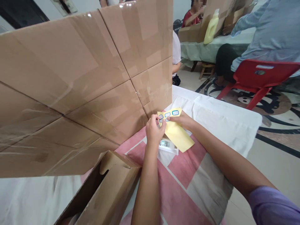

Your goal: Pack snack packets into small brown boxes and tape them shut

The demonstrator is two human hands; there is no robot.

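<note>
A yellow sticker sheet (180,136) with several blue-edged white labels along its top is held up over the table. My right hand (181,120) grips its upper right part, thumb on the front. The fingers of my left hand (155,128) are pinched at the upper left corner, on a blue-edged label (161,117) there; whether it has come off the sheet I cannot tell. Below the hands lies a small white box (169,149) with something pale green inside, partly covered by the sheet and my left hand.
A wall of taped cardboard boxes (112,72) rises at the left and front. An open cardboard carton (105,190) stands near my left forearm. Past the table's right edge are a red chair (264,76) with a seated person, and a yellow bottle (211,27) on another table.
</note>
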